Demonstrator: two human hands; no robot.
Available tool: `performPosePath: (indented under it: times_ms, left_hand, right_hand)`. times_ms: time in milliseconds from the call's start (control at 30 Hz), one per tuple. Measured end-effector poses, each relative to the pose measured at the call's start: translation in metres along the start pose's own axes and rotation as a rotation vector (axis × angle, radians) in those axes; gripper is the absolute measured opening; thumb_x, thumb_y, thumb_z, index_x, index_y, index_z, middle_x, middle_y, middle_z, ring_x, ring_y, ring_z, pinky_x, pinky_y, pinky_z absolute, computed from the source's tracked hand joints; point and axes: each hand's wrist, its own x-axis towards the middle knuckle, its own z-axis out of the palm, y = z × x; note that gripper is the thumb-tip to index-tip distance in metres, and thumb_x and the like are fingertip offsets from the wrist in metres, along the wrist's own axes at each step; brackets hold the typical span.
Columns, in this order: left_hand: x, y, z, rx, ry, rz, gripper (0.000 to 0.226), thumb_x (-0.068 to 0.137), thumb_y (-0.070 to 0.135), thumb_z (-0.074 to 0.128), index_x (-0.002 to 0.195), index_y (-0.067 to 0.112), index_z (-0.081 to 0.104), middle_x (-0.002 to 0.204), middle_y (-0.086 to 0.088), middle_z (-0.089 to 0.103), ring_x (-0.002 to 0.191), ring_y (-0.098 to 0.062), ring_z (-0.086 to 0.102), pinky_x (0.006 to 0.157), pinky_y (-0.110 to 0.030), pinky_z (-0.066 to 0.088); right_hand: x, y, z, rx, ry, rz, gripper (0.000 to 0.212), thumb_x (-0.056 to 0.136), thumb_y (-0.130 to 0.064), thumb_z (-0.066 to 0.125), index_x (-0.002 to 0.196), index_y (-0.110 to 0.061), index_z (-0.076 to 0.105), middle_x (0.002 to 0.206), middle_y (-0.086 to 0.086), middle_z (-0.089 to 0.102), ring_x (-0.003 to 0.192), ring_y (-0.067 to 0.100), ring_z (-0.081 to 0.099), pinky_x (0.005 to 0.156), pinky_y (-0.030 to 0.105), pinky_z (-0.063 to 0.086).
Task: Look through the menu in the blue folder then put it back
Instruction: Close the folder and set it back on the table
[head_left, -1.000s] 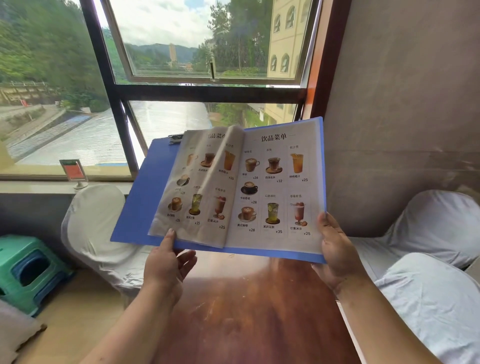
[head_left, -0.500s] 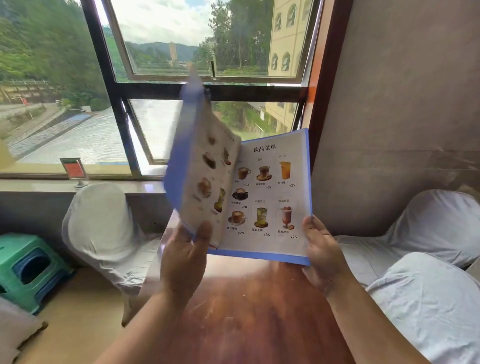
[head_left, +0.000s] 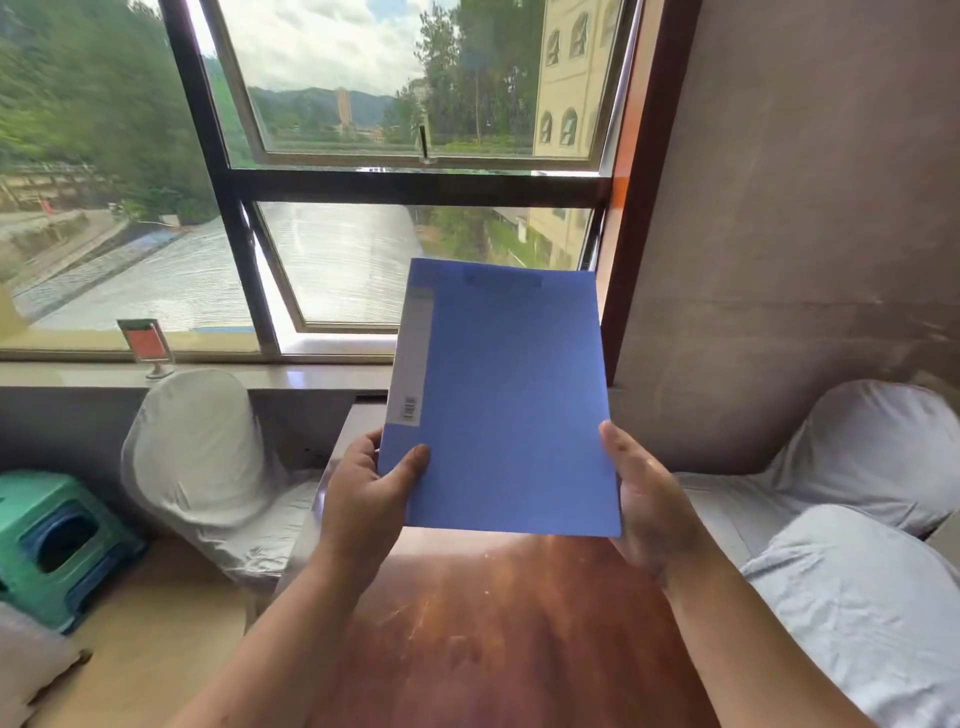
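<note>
The blue folder (head_left: 511, 400) is closed and held up in front of me, above the wooden table (head_left: 498, 639). Its front cover faces me, with a grey label strip and a barcode along its left spine. My left hand (head_left: 363, 499) grips the lower left corner, thumb on the cover. The lower right edge rests in my right hand (head_left: 649, 499), whose fingers go behind the folder. The menu pages inside are hidden.
White-covered chairs stand at the left (head_left: 202, 457) and at the right (head_left: 857, 519). A small red sign holder (head_left: 148, 345) sits on the windowsill. A green plastic stool (head_left: 57, 540) stands on the floor at the far left. A brown wall is on the right.
The folder was open on the drink menu; my left hand swung the left cover over to the right, and now the folder is closed, held by both hands.
</note>
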Motion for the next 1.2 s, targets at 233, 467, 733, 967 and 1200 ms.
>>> performPosePath:
  times_ms: [233,467,733,967,1200]
  left_hand:
    - [-0.002,-0.007,0.003,-0.005,0.034,-0.030,0.028,0.095,0.020,0.076,0.120,0.014,0.064,0.108,-0.006,0.081,0.092,-0.022,0.080,0.070,-0.034,0.065]
    - [0.002,-0.009,0.004,-0.022,0.018,-0.036,0.037,0.090,0.028,0.081,0.120,0.015,0.064,0.110,-0.006,0.080,0.094,-0.025,0.079,0.075,-0.041,0.066]
    - [-0.041,-0.102,-0.019,0.334,-0.155,-0.375,0.027,0.082,0.017,0.089,0.100,0.013,0.070,0.089,-0.004,0.082,0.084,-0.024,0.080,0.071,-0.039,0.065]
    - [-0.154,-0.243,-0.031,0.743,-0.331,-0.661,0.034,0.076,0.037,0.091,0.091,0.025,0.063,0.087,0.002,0.076,0.072,-0.016,0.075,0.055,-0.039,0.062]
    - [-0.262,-0.326,-0.044,0.871,-0.473,-0.867,0.041,0.070,0.040,0.092,0.090,0.025,0.059,0.088,0.003,0.076,0.063,-0.014,0.075,0.054,-0.043,0.065]
  right_hand:
    - [0.004,-0.001,0.003,-0.067,0.106,-0.069,0.038,0.097,-0.023,0.063,0.131,-0.008,0.071,0.128,0.020,0.079,0.108,0.035,0.079,0.085,0.049,0.067]
    - [0.007,-0.001,-0.002,-0.152,0.130,-0.057,0.029,0.110,-0.015,0.055,0.132,-0.008,0.070,0.125,0.017,0.080,0.111,0.038,0.077,0.093,0.055,0.062]
    - [-0.028,0.089,-0.065,-0.466,0.224,0.170,0.020,0.106,0.002,0.061,0.107,-0.012,0.075,0.116,0.015,0.082,0.084,0.014,0.081,0.074,0.028,0.065]
    - [-0.133,0.219,-0.143,-0.922,0.215,0.575,0.007,0.099,-0.014,0.073,0.101,-0.020,0.077,0.087,-0.001,0.080,0.059,0.004,0.072,0.046,0.026,0.054]
    - [-0.215,0.301,-0.181,-1.079,0.150,0.834,0.010,0.095,-0.030,0.074,0.099,-0.021,0.074,0.094,-0.001,0.078,0.074,0.020,0.073,0.051,0.033,0.056]
